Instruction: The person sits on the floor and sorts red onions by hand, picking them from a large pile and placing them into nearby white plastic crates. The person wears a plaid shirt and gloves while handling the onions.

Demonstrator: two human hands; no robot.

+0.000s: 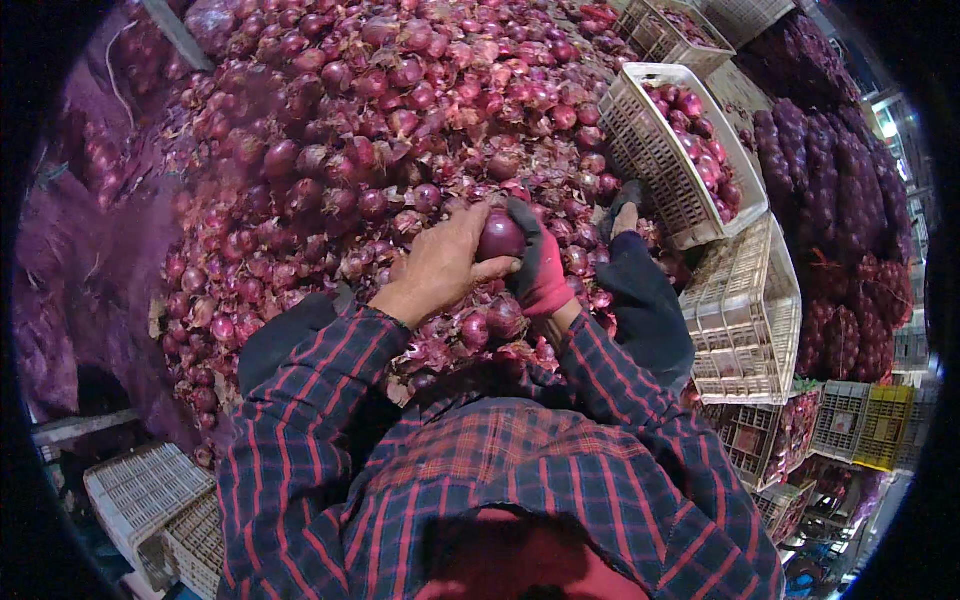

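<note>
A large, glossy red onion (501,237) is held between my two hands above the heap. My bare left hand (444,259) grips its left side, with the thumb stretched under it towards the glove. From the right, my right hand (541,264), in a red glove with dark grey fingers, cups the same onion. Loose red onions (352,150) with dry papery skins spread out beneath and beyond my hands. Several larger ones, such as the onion (505,315) just below my hands, lie close to my wrists.
At the right, a white plastic crate (660,150) holds red onions and leans beside another crate (739,315) lying on its side. Behind them are filled purple mesh sacks (832,180). Purple netting (97,247) borders the heap's left. More crates (146,495) stand at lower left.
</note>
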